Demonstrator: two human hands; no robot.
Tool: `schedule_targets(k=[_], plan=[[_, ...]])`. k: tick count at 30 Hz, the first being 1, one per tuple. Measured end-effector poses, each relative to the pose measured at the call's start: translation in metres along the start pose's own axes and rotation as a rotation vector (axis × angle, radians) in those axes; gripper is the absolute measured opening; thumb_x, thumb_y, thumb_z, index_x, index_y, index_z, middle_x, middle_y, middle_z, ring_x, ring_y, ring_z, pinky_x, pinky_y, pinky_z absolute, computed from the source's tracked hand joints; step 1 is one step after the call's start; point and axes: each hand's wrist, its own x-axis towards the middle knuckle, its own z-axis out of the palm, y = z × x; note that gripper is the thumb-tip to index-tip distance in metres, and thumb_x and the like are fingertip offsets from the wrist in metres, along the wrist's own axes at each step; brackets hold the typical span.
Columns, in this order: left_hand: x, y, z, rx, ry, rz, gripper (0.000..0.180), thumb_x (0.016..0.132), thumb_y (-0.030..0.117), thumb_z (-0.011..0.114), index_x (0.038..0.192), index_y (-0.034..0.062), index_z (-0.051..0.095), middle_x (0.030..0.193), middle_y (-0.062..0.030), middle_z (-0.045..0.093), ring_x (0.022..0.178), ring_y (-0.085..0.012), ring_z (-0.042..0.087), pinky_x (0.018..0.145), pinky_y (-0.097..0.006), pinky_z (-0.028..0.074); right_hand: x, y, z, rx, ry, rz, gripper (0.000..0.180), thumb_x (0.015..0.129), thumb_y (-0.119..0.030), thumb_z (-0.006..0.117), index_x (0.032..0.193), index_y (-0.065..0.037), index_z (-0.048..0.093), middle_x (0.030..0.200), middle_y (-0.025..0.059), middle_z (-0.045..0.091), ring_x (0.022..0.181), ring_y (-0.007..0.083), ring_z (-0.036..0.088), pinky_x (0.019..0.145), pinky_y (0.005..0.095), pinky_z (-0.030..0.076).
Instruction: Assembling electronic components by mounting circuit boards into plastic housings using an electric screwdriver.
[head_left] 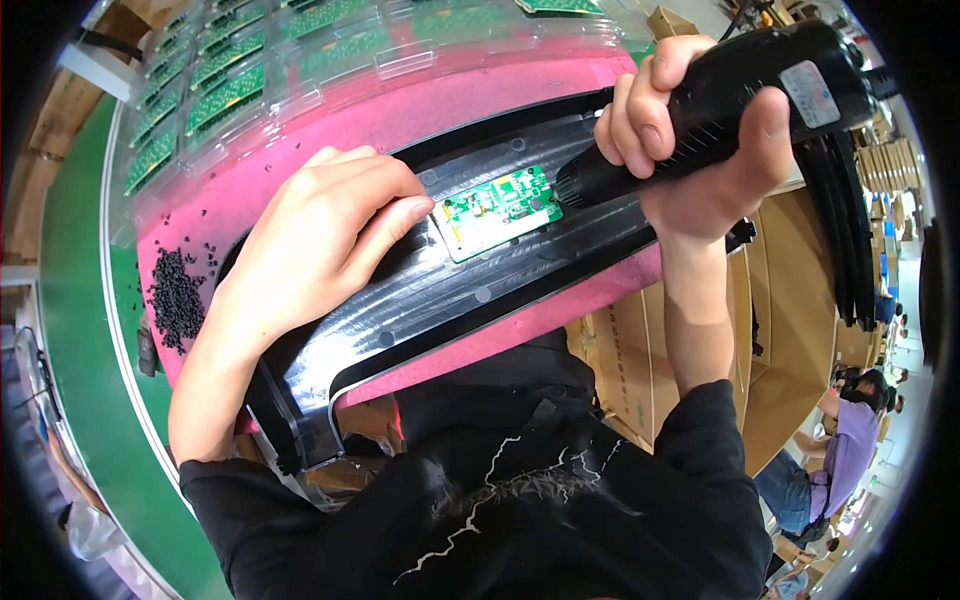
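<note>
A green circuit board (500, 214) lies inside a long black plastic housing (400, 318), which rests at a slant on a pink mat (500, 88). My right hand (695, 150) is wrapped round a thick black electric screwdriver (745, 95). Its nose points left and down at the board's right end; whether the bit touches a screw is hidden. At the board's left edge, my left hand (325, 230) has its thumb and index finger pressed together. Anything between those fingertips is too small to make out.
Small black screws (178, 300) lie heaped left of the housing. Clear plastic trays (225, 85) with several green boards stand at the back. An open cardboard box (790, 265) is at the right, below long black strips (848, 235). Another person (842, 455) is farther right.
</note>
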Motion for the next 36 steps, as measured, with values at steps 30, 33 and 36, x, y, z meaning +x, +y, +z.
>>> schedule_targets(k=[30,33,36], plan=[[0.001,-0.005,0.000,-0.198,0.136,0.185,0.016,0.077,0.005,0.076,0.087,-0.0015,0.066,0.079,-0.0110,0.066,0.074,-0.0278,0.063,0.069,-0.034,0.046,0.014,-0.025,0.052,0.253,-0.319,-0.280,0.068,0.073,-0.059,0.071,0.111,-0.006,0.053,0.075,-0.0044,0.056,0.061,0.0084,0.054,0.061,0.0245,0.047],[0.001,-0.005,0.001,-0.252,0.105,0.201,0.018,0.076,0.006,0.076,0.089,-0.0017,0.065,0.082,-0.0110,0.067,0.076,-0.0284,0.063,0.070,-0.036,0.048,0.020,-0.015,0.048,0.319,-0.439,-0.281,0.070,0.076,-0.063,0.068,0.114,-0.006,0.052,0.075,-0.0043,0.056,0.061,0.0076,0.054,0.060,0.0247,0.047],[-0.003,-0.007,0.003,-0.153,0.011,0.123,0.020,0.079,0.007,0.075,0.093,0.0000,0.064,0.091,-0.0109,0.067,0.089,-0.0301,0.062,0.079,-0.040,0.049,0.019,0.001,0.052,0.246,-0.506,-0.187,0.080,0.082,-0.076,0.057,0.117,-0.004,0.049,0.074,-0.0027,0.056,0.061,0.0077,0.053,0.057,0.0250,0.045]])
